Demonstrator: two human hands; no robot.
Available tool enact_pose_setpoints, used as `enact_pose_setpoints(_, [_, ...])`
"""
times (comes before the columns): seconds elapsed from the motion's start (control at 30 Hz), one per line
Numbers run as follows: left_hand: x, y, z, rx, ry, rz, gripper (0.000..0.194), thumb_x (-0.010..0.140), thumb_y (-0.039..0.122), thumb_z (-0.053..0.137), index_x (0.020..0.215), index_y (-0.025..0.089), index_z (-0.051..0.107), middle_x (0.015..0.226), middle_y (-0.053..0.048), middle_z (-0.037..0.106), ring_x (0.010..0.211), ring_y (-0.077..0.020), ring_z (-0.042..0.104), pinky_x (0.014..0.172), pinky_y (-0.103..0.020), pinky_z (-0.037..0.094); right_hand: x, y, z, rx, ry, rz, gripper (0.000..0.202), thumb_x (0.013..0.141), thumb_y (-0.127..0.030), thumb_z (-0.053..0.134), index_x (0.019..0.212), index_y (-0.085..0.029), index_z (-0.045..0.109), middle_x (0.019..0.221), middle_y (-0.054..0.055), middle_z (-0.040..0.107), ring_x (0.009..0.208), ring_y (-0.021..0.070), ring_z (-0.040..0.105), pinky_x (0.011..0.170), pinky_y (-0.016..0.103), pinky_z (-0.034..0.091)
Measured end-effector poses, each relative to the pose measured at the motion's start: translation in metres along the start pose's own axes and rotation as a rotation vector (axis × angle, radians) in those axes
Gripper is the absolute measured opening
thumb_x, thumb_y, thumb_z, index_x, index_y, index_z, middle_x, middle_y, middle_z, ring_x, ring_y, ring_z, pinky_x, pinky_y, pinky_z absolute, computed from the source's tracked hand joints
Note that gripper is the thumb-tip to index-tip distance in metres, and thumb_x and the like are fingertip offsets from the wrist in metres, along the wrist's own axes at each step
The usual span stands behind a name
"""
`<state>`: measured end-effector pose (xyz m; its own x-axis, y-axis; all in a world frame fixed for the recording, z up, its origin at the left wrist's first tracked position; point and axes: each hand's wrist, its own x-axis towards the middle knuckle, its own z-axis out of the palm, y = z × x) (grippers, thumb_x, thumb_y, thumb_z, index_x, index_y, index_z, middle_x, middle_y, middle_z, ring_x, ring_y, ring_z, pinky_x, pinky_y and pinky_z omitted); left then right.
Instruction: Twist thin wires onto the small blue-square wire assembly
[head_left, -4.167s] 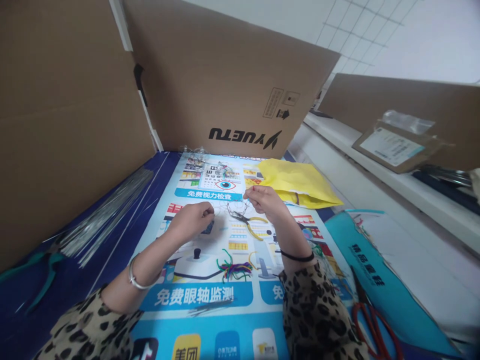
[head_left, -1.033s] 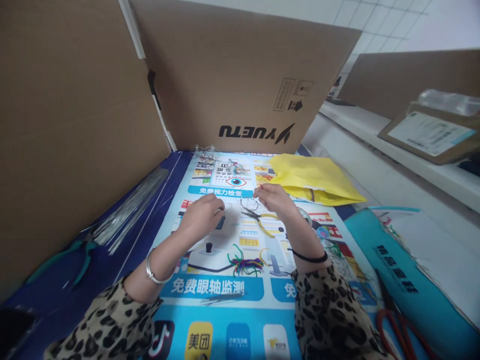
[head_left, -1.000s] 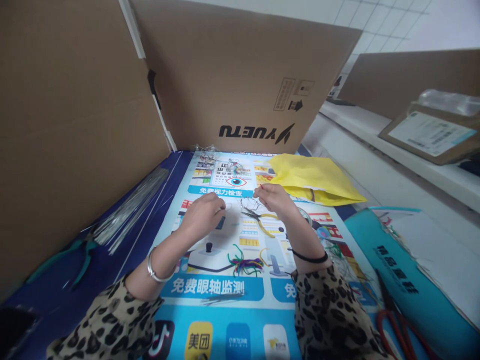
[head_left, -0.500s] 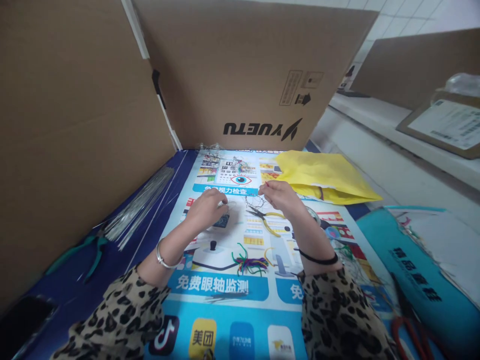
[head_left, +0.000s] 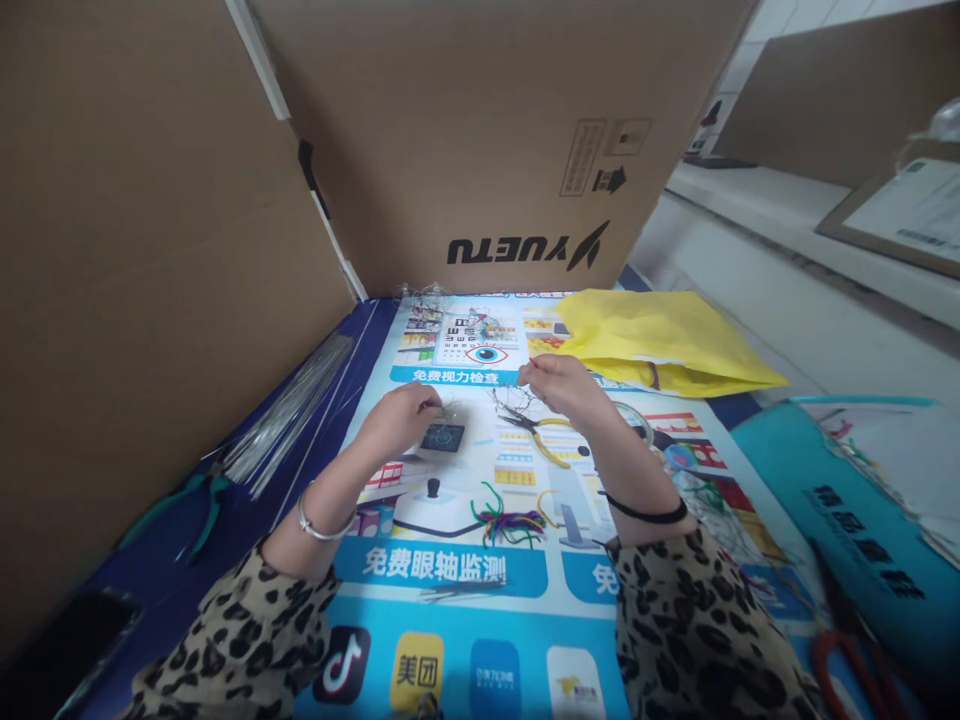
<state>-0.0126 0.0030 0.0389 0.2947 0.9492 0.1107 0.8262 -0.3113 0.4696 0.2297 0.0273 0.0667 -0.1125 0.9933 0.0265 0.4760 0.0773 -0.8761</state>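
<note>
My left hand (head_left: 399, 418) is closed in a pinch above the printed mat (head_left: 450, 500), at the thin wire near its fingertips; what lies between them is too small to make out. My right hand (head_left: 564, 385) pinches a small reddish thing, perhaps a thread end. Between the hands lies a loose tangle of thin wire (head_left: 514, 400). Just below my right hand are yellow-handled pliers (head_left: 551, 445) with their jaws pointing left. Nearer to me sits a bundle of coloured threads (head_left: 510, 523), with several thin wire pieces (head_left: 465, 590) below it.
Cardboard walls (head_left: 450, 130) stand behind and at the left. Straight wires (head_left: 292, 410) and teal pliers (head_left: 206, 510) lie left. A yellow bag (head_left: 667, 335), a teal package (head_left: 840, 510) and red-handled scissors (head_left: 840, 660) are at the right. More tangled wire (head_left: 427, 300) lies at the back.
My left hand has moved a little left, away from my right hand, uncovering more of the dark printed picture on the mat. The view has shifted slightly.
</note>
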Motion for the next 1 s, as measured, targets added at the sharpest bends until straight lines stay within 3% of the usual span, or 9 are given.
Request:
enact_pose_setpoints(0.2, [-0.006,-0.015,-0.001,-0.147,0.026,-0.058,0.013,0.076,0.019,0.048,0.076,0.019,0.062,0.079,-0.001,0.063,0.076,-0.0172,0.057,0.069,-0.027,0.039,-0.001,-0.001,0.000,-0.004,0.000,0.007,0.024,0.074,-0.032,0.049,0.063,-0.015,0.060,0.041,-0.006,0.038,0.039,0.0069,0.029,0.046,0.024,0.025])
enact_pose_setpoints(0.33, [-0.014,-0.025,-0.002,-0.380,0.073,-0.146,0.009,0.076,0.022,0.052,0.076,0.018,0.060,0.076,0.000,0.062,0.072,-0.0151,0.055,0.066,-0.026,0.039,0.000,0.002,0.001,-0.010,-0.005,0.007,0.024,0.073,-0.035,0.049,0.063,-0.015,0.059,0.042,-0.006,0.036,0.039,0.0067,0.028,0.046,0.024,0.024])
enact_pose_setpoints(0.53, [-0.026,-0.043,-0.001,-0.720,0.143,-0.171,0.005,0.077,0.022,0.056,0.079,0.018,0.057,0.070,0.002,0.055,0.064,-0.0107,0.049,0.063,-0.023,0.039,0.002,0.005,0.001,-0.041,-0.020,-0.002,0.023,0.073,-0.034,0.049,0.063,-0.016,0.060,0.042,-0.006,0.036,0.040,0.0073,0.029,0.046,0.024,0.024])
enact_pose_setpoints(0.8, [-0.039,-0.054,0.008,-1.208,0.058,-0.194,0.012,0.076,0.026,0.063,0.081,0.017,0.056,0.074,0.001,0.055,0.067,-0.0100,0.053,0.067,-0.024,0.042,0.002,0.005,0.002,-0.057,-0.025,0.015,0.026,0.073,-0.036,0.050,0.064,-0.015,0.061,0.042,-0.005,0.040,0.039,0.0072,0.030,0.044,0.023,0.024])
enact_pose_setpoints(1.0, [-0.045,-0.056,0.009,-1.286,-0.078,-0.223,0.018,0.074,0.028,0.066,0.080,0.017,0.053,0.073,0.001,0.055,0.067,-0.0103,0.053,0.067,-0.024,0.043,0.001,0.004,0.002,-0.063,-0.027,0.004,0.022,0.072,-0.033,0.051,0.064,-0.016,0.063,0.042,-0.004,0.043,0.041,0.0092,0.036,0.045,0.024,0.027])
